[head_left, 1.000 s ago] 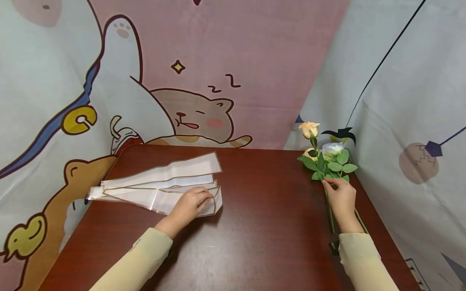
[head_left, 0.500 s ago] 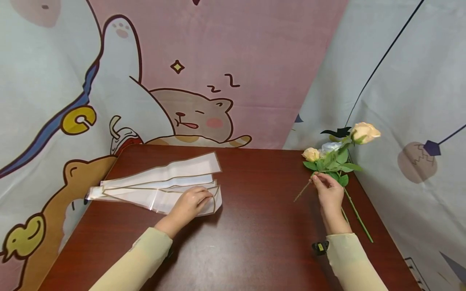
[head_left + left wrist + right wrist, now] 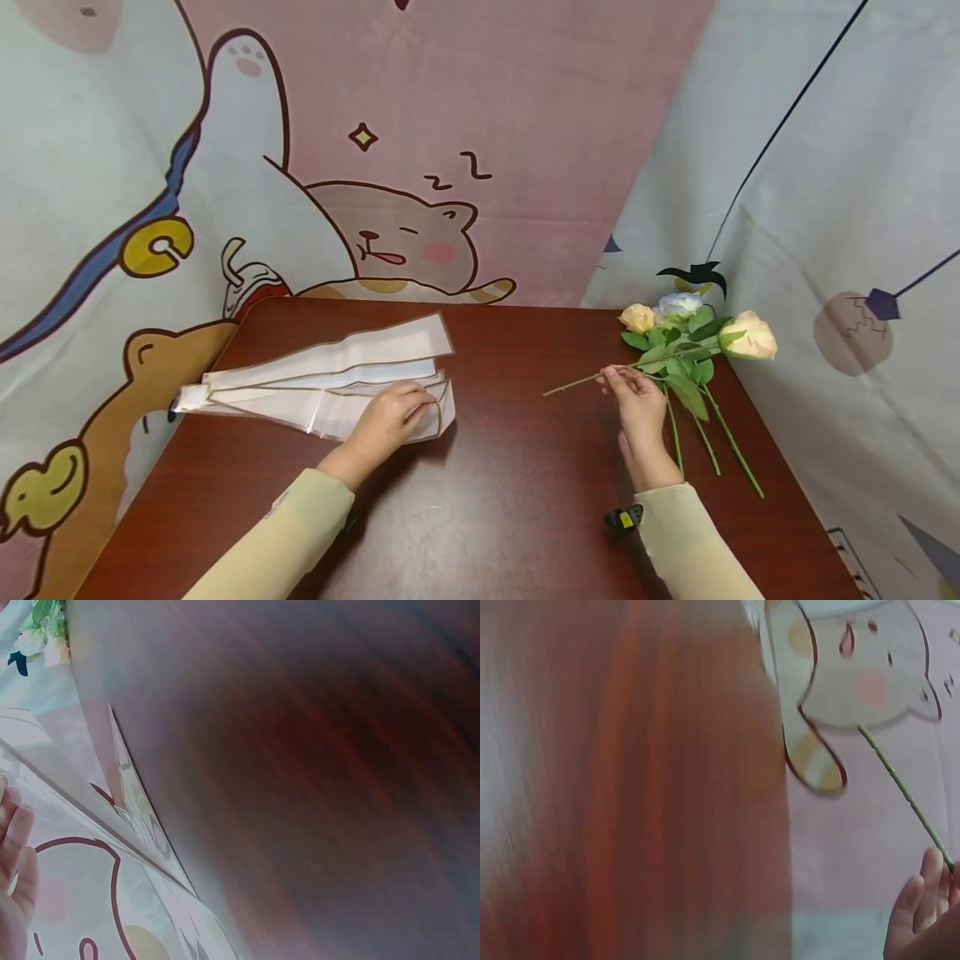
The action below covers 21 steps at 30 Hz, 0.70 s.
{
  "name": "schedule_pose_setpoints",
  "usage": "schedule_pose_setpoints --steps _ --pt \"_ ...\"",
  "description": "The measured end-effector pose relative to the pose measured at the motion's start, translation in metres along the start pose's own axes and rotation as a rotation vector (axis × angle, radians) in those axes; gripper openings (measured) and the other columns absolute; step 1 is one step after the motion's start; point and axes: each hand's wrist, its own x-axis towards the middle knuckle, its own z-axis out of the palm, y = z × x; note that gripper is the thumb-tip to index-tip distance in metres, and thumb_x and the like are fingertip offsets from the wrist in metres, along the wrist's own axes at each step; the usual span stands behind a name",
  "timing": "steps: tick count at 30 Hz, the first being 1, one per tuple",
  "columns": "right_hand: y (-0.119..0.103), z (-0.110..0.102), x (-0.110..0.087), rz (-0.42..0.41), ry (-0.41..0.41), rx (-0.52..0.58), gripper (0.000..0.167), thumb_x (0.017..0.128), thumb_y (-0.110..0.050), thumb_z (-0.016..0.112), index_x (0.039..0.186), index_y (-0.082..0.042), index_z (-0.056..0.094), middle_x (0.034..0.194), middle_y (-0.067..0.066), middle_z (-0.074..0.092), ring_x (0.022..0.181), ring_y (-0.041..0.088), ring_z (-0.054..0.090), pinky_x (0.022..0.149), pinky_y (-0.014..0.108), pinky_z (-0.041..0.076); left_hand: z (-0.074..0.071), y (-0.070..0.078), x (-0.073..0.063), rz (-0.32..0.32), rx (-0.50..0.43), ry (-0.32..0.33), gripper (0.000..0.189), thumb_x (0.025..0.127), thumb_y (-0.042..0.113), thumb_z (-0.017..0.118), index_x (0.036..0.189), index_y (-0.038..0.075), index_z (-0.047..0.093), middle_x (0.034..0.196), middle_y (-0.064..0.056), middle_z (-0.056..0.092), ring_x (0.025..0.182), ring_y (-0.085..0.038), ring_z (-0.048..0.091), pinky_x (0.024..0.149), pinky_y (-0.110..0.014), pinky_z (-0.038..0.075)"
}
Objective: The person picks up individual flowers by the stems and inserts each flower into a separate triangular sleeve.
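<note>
In the head view my right hand [image 3: 639,417] pinches the stem of a peach rose [image 3: 750,337]. The bare stem end points left and the bloom points right. That stem [image 3: 904,787] also shows in the right wrist view. On the left, my left hand [image 3: 390,418] pinches the open edge of a white, gold-edged flower wrapping sleeve [image 3: 281,403], raising its upper layer a little. In the left wrist view only part of my left hand [image 3: 16,862] shows, at the left edge beside the clear sleeve film [image 3: 82,810].
More flowers lie at the table's right side, a peach rose [image 3: 637,317] and a pale bluish-white bloom [image 3: 681,303], their stems toward me. Other white sleeves [image 3: 375,343] lie behind the held one on the brown table [image 3: 495,500]. Cartoon-print cloth [image 3: 540,167] hangs behind.
My right hand has drawn one peach rose out from the other flowers and moved left toward me, turning its stem from upright to nearly level. The left hand stays in place.
</note>
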Motion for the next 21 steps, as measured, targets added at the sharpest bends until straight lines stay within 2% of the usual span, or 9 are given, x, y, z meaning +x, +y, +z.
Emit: schedule_pose_setpoints --steps 4,9,16,21 --pt "0.013 0.021 -0.019 0.072 -0.015 0.123 0.003 0.086 -0.005 0.067 0.085 -0.004 0.064 0.076 -0.001 0.072 0.068 0.009 0.07 0.061 0.021 0.056 0.0 0.002 0.002 -0.01 0.001 0.01 0.011 0.078 0.007 0.075 0.087 0.012 0.073 0.089 0.001 0.068 0.085 -0.016 0.064 0.08 -0.032 0.054" --pt "0.023 0.048 -0.043 0.12 -0.031 0.232 0.006 0.087 -0.001 0.065 0.082 -0.003 0.063 0.076 0.002 0.072 0.066 0.011 0.07 0.06 0.021 0.056 0.001 0.005 0.004 -0.029 0.004 0.012 0.012 0.077 0.007 0.076 0.087 0.013 0.073 0.089 0.0 0.068 0.085 -0.018 0.064 0.08 -0.033 0.054" --pt "0.041 0.075 -0.067 0.159 -0.077 0.257 0.018 0.084 -0.001 0.068 0.072 -0.012 0.06 0.074 0.001 0.072 0.066 0.012 0.07 0.06 0.022 0.056 0.005 0.005 0.005 -0.049 0.019 0.005 0.011 0.078 0.008 0.076 0.087 0.013 0.073 0.089 0.0 0.068 0.086 -0.018 0.064 0.08 -0.032 0.053" --pt "0.052 0.09 -0.079 0.151 -0.078 0.245 0.019 0.083 0.0 0.069 0.072 -0.012 0.059 0.074 0.0 0.072 0.065 0.012 0.07 0.061 0.024 0.056 0.004 0.008 0.008 -0.053 0.01 0.012 0.009 0.079 0.01 0.075 0.087 0.013 0.073 0.089 0.001 0.068 0.085 -0.017 0.064 0.08 -0.032 0.054"
